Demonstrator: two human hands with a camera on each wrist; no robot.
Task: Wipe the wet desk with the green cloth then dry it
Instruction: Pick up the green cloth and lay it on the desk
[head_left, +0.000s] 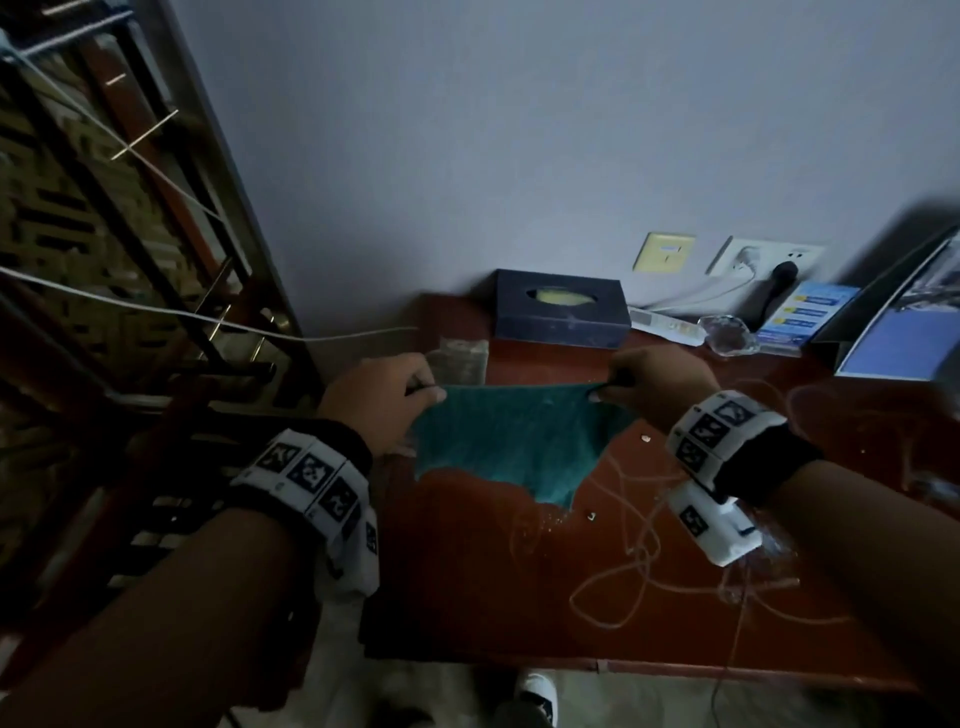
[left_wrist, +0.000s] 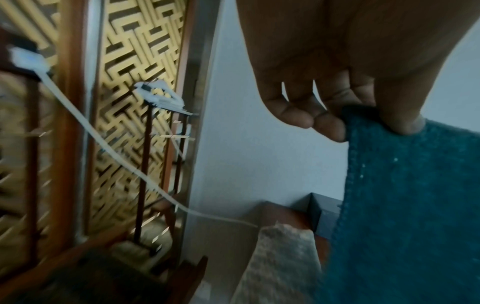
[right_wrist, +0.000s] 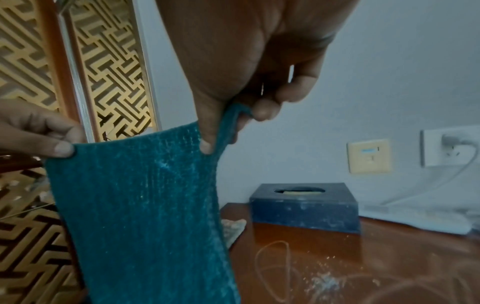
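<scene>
The green cloth (head_left: 511, 441) hangs spread out in the air above the reddish-brown desk (head_left: 519, 587). My left hand (head_left: 384, 395) pinches its top left corner, and my right hand (head_left: 654, 384) pinches its top right corner. In the left wrist view the left hand (left_wrist: 363, 121) clamps the cloth (left_wrist: 405, 205) between thumb and fingers. From the right wrist, the right hand (right_wrist: 233, 123) pinches the cloth (right_wrist: 145, 205) edge, and the left hand (right_wrist: 52, 142) holds the far corner. Water streaks and droplets (head_left: 623, 561) lie on the desk's middle and right.
A dark tissue box (head_left: 561, 312) stands at the back against the wall. A beige cloth (head_left: 462, 358) lies at the desk's back left corner. Wall sockets with plugs (head_left: 763, 260), a clear object (head_left: 727, 335) and leaflets (head_left: 805, 312) sit at the back right. A lattice screen (head_left: 93, 208) and white cable (head_left: 156, 312) are left.
</scene>
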